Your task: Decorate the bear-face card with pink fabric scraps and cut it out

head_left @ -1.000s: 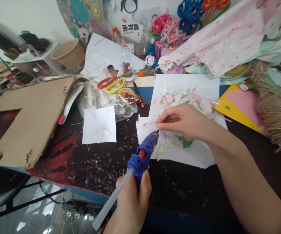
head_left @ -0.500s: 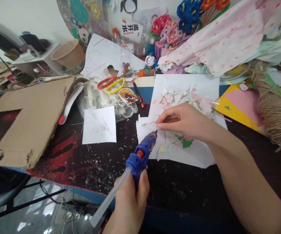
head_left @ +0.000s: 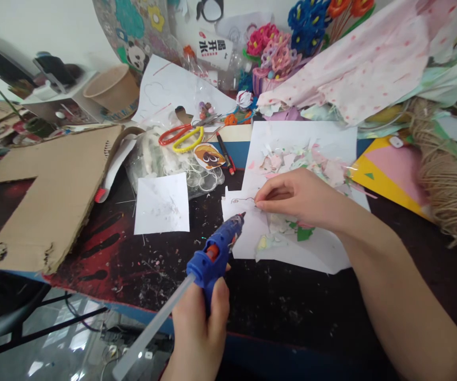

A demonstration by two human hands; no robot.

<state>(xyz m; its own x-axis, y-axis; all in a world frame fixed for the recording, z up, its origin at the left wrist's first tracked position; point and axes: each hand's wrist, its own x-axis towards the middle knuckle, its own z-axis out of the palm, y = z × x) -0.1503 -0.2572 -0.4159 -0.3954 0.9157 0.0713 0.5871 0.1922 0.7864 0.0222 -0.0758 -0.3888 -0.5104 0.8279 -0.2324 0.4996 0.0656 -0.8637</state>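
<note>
My left hand (head_left: 202, 317) is wrapped round the handle of a blue glue gun (head_left: 216, 251), with a long clear glue stick (head_left: 153, 328) jutting from its back. The gun's nozzle points at a small white paper (head_left: 244, 227), just below a thin dark curled wire (head_left: 242, 199). Above that paper, my right hand (head_left: 288, 196) pinches the right end of the wire between thumb and fingertips. Behind and under my right hand lies a larger white sheet (head_left: 303, 132) covered with torn pink and green paper scraps (head_left: 327, 164).
On the left lie cut cardboard (head_left: 54, 196) and a white paper square (head_left: 162, 203). Scissors (head_left: 189, 138), a pen (head_left: 226, 153) and a plastic bag of white cord (head_left: 153, 153) are behind. Twine (head_left: 438, 174) and yellow card (head_left: 387, 180) are at right.
My left hand and the glue gun have moved left and slightly down, so the nozzle is farther from my right fingertips. My right hand has stayed in place.
</note>
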